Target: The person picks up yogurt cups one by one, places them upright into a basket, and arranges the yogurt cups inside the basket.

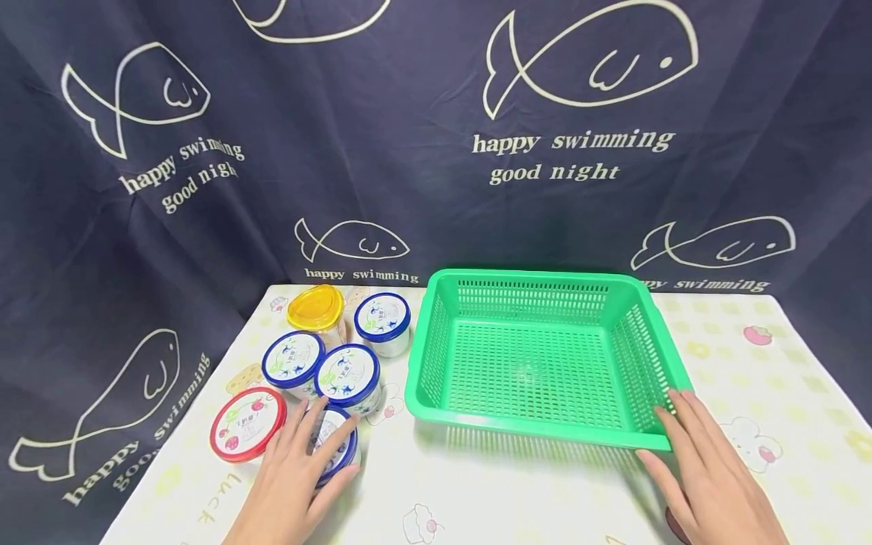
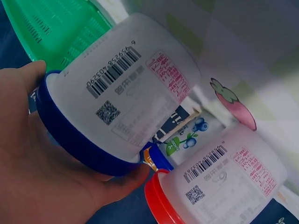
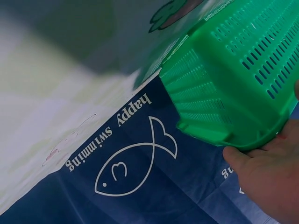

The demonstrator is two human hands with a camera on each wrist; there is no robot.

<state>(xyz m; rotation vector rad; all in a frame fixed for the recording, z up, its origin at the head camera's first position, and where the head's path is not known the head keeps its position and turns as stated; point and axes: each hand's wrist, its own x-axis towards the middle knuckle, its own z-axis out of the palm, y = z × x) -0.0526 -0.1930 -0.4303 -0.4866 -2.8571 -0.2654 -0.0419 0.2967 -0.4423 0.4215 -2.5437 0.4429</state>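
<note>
In the head view, my left hand (image 1: 289, 462) is over a blue-lidded tub (image 1: 346, 446) at the near left. The left wrist view shows its thumb and fingers spanning the blue lid (image 2: 77, 135), with the white tub tipped in the picture. Beside it stands a red-lidded tub (image 1: 247, 425), seen also as a red lid (image 2: 161, 200) close to the fingertips. My right hand (image 1: 715, 473) grips the near right corner of a green plastic basket (image 1: 538, 430), fingers over the rim and thumb outside. The right wrist view catches that thumb against the basket rim (image 3: 205, 133).
Behind the left hand are more blue-lidded tubs (image 1: 347, 375) and a yellow-lidded container (image 1: 316, 306). The patterned tablecloth (image 1: 490, 499) covers the table. A dark curtain with fish prints (image 1: 381, 151) hangs just behind the table's back edge.
</note>
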